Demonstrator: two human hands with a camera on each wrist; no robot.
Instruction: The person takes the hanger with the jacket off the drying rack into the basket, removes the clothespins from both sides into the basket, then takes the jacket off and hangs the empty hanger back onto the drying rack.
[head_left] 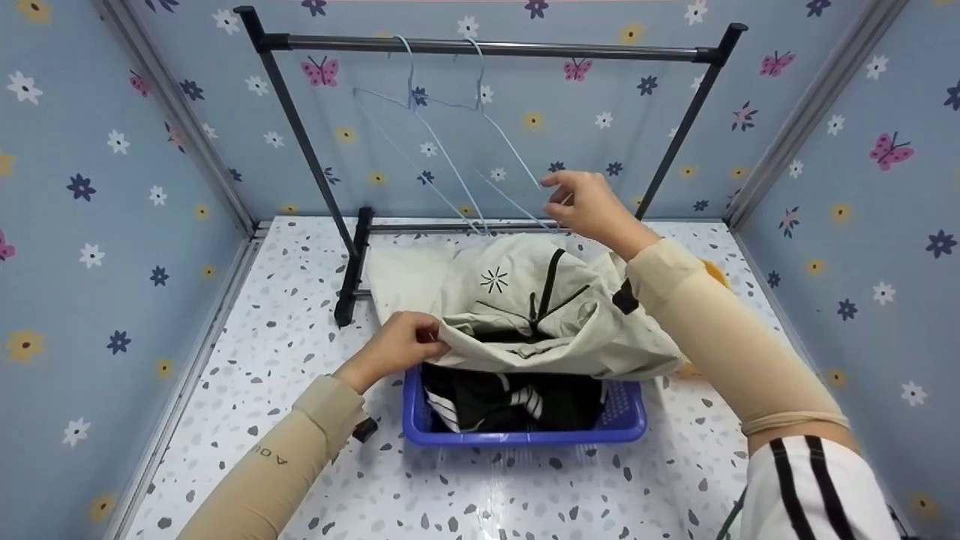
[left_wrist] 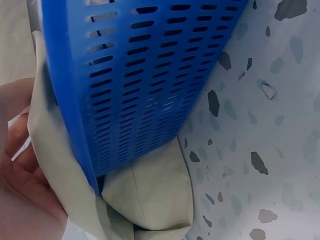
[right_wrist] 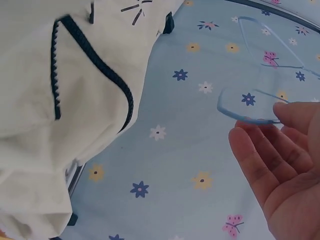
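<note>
A pale beige jacket [head_left: 585, 322] with black zips and a black starburst mark lies spread over the blue basket [head_left: 525, 437], its open hem facing me. My left hand [head_left: 401, 343] pinches the hem at its left corner; in the left wrist view the jacket's folded edge [left_wrist: 60, 165] hangs along the basket's side. Up at the right, my right hand [head_left: 589, 204] holds the lower end of a thin blue wire hanger [head_left: 506, 139] between thumb and fingers. The right wrist view shows the rounded hanger corner [right_wrist: 230, 112] at those fingertips, apart from the jacket.
Another blue hanger [head_left: 442, 146] hangs beside it on the dark rail [head_left: 540, 50] of a clothes rack. Black garments [head_left: 487, 401] with white stripes lie inside the basket. Something orange [head_left: 716, 272] shows behind the right forearm. Flowered panels [head_left: 862, 247] enclose the speckled surface [head_left: 300, 300].
</note>
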